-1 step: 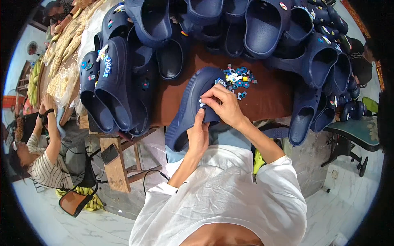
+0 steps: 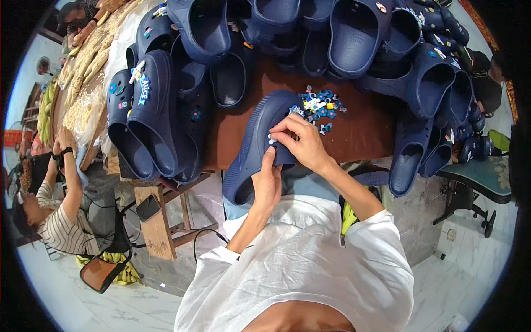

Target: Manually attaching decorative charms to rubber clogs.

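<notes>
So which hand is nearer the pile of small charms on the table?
Right. The right hand is just below the charm pile; the left hand sits lower, under the navy clog.

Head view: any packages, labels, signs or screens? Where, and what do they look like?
Phone: on the wooden bench frame, lower left of the table; dark rectangle, screen off.
Lettered charm strip: on a navy clog at left; narrow, blue with white.
No packages or signs can be made out.

Clearance: we find bare brown tabletop [image 2: 365, 133] right of the charm pile [image 2: 319, 105] | Blocked: we note stacked navy clogs [image 2: 354, 33] along the far edge, clogs [image 2: 149, 116] left, clogs [image 2: 431, 110] right
</notes>
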{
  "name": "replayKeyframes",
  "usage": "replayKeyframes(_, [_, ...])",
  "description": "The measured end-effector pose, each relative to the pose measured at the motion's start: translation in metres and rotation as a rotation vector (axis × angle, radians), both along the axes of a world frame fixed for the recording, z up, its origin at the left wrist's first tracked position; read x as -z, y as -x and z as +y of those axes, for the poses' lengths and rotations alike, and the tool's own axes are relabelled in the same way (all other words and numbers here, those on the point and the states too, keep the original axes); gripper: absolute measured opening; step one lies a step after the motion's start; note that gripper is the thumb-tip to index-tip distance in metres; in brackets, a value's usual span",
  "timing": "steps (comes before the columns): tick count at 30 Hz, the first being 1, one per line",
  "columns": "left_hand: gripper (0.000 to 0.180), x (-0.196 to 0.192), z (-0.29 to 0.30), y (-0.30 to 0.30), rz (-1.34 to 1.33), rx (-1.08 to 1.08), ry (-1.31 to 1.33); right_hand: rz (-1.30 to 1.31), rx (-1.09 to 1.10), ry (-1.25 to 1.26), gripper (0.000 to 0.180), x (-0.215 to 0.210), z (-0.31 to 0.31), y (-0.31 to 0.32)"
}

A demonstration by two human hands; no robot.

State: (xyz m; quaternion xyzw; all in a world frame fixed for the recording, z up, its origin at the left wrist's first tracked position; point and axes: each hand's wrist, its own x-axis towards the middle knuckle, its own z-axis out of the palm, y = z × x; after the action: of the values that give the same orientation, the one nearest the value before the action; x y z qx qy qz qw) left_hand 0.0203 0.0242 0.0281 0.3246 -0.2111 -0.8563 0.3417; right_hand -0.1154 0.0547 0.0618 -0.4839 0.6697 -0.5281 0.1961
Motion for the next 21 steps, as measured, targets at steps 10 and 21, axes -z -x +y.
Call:
replayKeyframes(10, [0.04, -0.008, 0.007, 0.003, -0.067, -0.051, 0.092, -0.132, -0.062, -0.1, 0.009, -0.009, -0.003, 0.004])
replayKeyframes(21, [0.036, -0.004, 0.005, 0.01, -0.148, -0.133, 0.227, -0.11, 0.012, -0.071, 0.011, 0.002, 0.004, -0.007])
